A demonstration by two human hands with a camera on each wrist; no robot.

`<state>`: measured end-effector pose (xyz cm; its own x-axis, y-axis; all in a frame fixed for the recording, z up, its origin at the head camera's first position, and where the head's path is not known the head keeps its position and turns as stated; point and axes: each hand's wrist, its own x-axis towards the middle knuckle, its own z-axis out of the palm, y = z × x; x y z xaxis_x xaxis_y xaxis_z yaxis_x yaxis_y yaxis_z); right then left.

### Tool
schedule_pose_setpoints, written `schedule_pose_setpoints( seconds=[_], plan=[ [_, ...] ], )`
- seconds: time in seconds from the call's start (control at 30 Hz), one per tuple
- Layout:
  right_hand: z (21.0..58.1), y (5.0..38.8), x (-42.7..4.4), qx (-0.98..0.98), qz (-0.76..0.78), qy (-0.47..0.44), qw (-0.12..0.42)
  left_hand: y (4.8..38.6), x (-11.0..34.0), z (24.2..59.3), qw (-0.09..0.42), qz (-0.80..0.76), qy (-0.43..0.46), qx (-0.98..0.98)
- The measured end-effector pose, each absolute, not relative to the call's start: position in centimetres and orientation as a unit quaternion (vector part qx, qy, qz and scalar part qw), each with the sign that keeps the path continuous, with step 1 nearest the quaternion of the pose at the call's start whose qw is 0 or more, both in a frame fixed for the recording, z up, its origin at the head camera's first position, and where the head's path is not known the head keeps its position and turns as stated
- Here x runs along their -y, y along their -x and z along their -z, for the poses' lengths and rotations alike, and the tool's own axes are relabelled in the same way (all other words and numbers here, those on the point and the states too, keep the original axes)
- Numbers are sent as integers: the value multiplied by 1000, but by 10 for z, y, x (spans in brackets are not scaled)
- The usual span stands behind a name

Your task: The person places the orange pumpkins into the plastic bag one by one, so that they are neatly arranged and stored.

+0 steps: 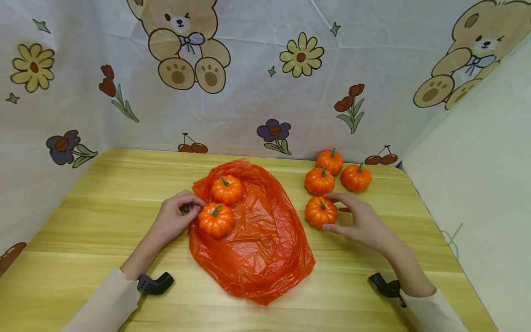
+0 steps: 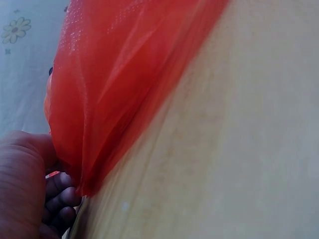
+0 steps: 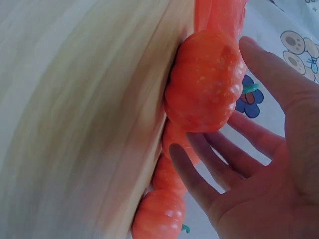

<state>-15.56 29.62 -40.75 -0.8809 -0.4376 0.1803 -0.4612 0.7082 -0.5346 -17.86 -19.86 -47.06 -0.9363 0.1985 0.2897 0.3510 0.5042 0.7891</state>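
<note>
Fingers and thumb of the left hand (image 1: 176, 214) pinch the edge of a thin red plastic bag (image 1: 261, 249) between nine and ten o'clock from its middle, as the head view shows it; the left wrist view shows the film gathered to a point there. A black wrist device (image 1: 155, 282) sits at seven o'clock from that hand, beside a cream sleeve (image 1: 101, 302). The bag lies spread on the wooden table (image 1: 124, 198). Two small orange pumpkins rest on it uncovered: the lower pumpkin (image 1: 216, 221) at ten o'clock, just beside the pinching fingers, and the upper pumpkin (image 1: 226, 190) at eleven.

Between two and three o'clock, off the bag, is the near pumpkin (image 1: 321, 213). From it, the middle pumpkin (image 1: 319, 181) and back pumpkin (image 1: 329, 162) lie towards twelve, the outer pumpkin (image 1: 356, 178) between one and two. The right hand (image 1: 362, 222), at three o'clock, is spread wide around the near pumpkin without gripping it; whether the fingertips touch, I cannot tell.
</note>
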Motion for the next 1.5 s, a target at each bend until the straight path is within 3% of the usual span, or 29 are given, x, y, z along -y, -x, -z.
schedule_pose_setpoints(
  seconds=[0.6,1.0,1.5],
  plan=[
    [417,153,-288,925,-292,-243,-11,179,197,469,74,465,154,869],
    [410,150,-291,925,-294,-237,37,177,197,467,70,472,156,865],
    [390,154,-276,919,-310,-240,46,178,198,467,74,473,159,863]
  ],
)
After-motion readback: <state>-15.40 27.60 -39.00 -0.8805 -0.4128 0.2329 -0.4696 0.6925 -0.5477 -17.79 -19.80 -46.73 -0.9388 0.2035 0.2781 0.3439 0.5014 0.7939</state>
